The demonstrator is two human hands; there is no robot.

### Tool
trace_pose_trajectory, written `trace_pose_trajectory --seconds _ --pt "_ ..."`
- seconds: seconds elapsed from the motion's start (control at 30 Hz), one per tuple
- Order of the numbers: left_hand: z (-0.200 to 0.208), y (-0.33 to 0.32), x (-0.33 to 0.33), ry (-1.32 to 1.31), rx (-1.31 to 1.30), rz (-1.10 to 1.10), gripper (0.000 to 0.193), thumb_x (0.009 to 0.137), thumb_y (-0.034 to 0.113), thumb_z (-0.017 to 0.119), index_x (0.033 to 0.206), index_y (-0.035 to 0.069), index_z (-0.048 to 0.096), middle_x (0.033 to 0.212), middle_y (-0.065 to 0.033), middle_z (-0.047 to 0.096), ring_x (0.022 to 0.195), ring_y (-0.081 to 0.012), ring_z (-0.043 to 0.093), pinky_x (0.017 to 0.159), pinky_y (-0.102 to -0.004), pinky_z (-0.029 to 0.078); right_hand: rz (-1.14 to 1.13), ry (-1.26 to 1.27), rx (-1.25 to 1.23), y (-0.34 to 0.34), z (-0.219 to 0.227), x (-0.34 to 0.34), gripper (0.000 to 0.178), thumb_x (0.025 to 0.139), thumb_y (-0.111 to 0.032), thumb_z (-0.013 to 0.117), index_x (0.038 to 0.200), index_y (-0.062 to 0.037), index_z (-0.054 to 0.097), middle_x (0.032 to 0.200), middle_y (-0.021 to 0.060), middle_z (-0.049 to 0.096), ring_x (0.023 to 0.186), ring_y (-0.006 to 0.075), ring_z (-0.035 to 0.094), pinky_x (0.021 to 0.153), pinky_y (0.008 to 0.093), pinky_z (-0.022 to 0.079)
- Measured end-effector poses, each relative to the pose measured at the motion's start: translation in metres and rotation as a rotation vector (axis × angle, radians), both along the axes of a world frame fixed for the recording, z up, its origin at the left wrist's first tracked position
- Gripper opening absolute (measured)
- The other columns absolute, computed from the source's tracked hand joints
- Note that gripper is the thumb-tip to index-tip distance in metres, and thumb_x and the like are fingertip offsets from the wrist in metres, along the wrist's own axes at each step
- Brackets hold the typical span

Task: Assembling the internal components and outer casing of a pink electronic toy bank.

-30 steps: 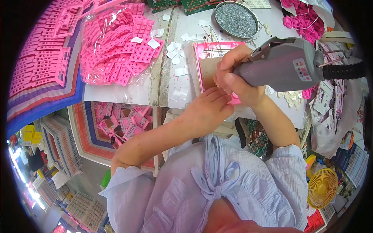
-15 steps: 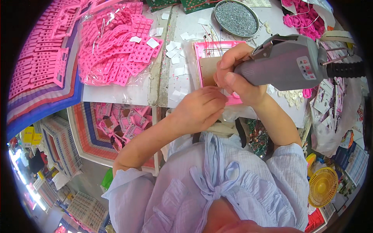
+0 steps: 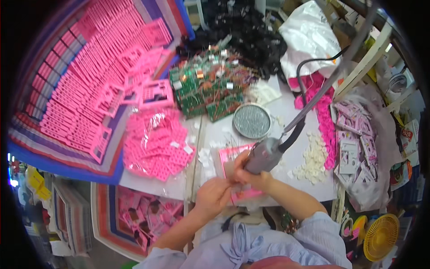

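Observation:
A grey electric screwdriver is gripped in my right hand, its body leaning up to the right and its tip hidden behind my fingers. Under both hands lies a pink plastic housing with a brown board and thin wires at its far end. My left hand meets the right one over the housing, fingertips pressed together close to the screwdriver's lower end. Whatever those fingertips pinch is too small or hidden. Beyond the housing stands a round dish of small metal screws.
A bag of pink keypads lies left of the housing, by white paper pieces. Green circuit boards are piled behind. White buttons and pink parts lie right. A striped crate holds pink frames. The screwdriver's cable hangs overhead.
My view has lifted and drawn back, bringing the boards, black parts and white sack into sight. The screwdriver now appears steeper, and both hands remain together at the housing.

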State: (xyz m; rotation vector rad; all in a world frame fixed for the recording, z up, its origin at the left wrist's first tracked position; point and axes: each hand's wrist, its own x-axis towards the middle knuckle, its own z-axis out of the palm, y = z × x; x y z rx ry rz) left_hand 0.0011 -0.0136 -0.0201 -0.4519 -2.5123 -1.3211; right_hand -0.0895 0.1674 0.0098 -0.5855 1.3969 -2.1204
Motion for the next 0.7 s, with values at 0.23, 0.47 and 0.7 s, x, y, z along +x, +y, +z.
trace_pose_trajectory --seconds 0.23,0.47,0.7 --pt "-0.007 -0.001 0.001 -0.048 0.089 0.142 0.012 0.086 0.012 0.071 0.095 0.005 0.071 0.090 -0.0112 0.071 0.084 -0.0275 0.068 0.077 -0.0366 0.052 -0.161 0.128 0.009 -0.007 0.014 -0.003 0.019 0.089 -0.007 0.071 0.104 -0.0064 0.059 0.080 -0.0016 0.057 0.064 0.0070 0.054 0.058 0.0241 0.043" --pt "0.002 0.004 -0.006 -0.033 0.019 0.156 0.010 0.089 0.005 0.066 0.094 -0.002 0.072 0.087 -0.0106 0.073 0.081 -0.0170 0.069 0.077 -0.0296 0.051 -0.343 0.332 -0.047 -0.017 0.034 -0.031 0.034 0.086 -0.012 0.073 0.114 -0.0039 0.056 0.089 -0.0012 0.062 0.079 0.0119 0.059 0.071 0.0313 0.049" --pt "0.000 0.017 -0.006 -0.011 -0.028 0.150 0.007 0.087 0.005 0.070 0.090 -0.001 0.071 0.086 -0.0087 0.072 0.081 -0.0160 0.067 0.076 -0.0291 0.050 -0.494 0.504 0.043 0.002 0.063 -0.056 0.049 0.086 -0.017 0.072 0.124 -0.0045 0.044 0.088 0.0142 0.063 0.079 0.0260 0.064 0.072 0.0399 0.049"
